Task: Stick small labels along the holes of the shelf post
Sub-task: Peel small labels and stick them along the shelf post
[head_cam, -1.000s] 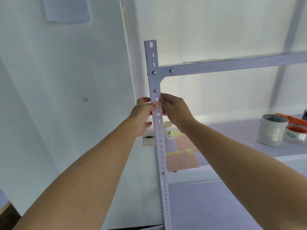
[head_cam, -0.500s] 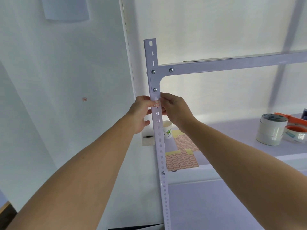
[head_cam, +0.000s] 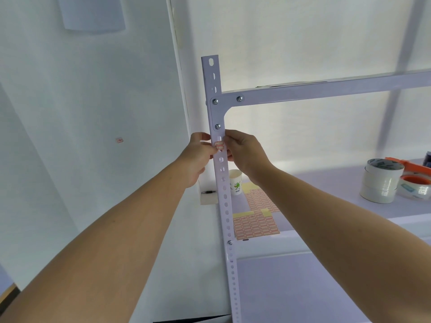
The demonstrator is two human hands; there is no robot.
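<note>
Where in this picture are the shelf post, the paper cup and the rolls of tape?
shelf post [head_cam: 227, 207]: head view, on its holed front face below the hands.
paper cup [head_cam: 236, 183]: head view, on its printed side.
rolls of tape [head_cam: 380, 183]: head view, on the white stack's side.

head cam | faces forward, tilted up — close on shelf post [head_cam: 219, 159]

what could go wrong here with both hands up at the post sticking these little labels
1. The labels sit right between two slots on the shelf post; a small slip could leave one crooked or covering a hole.
2. The left hand and right hand crowd the same spot, so a label may cling to a fingertip and lift off.
3. One label is already on the wall, so strays seem possible.
</note>
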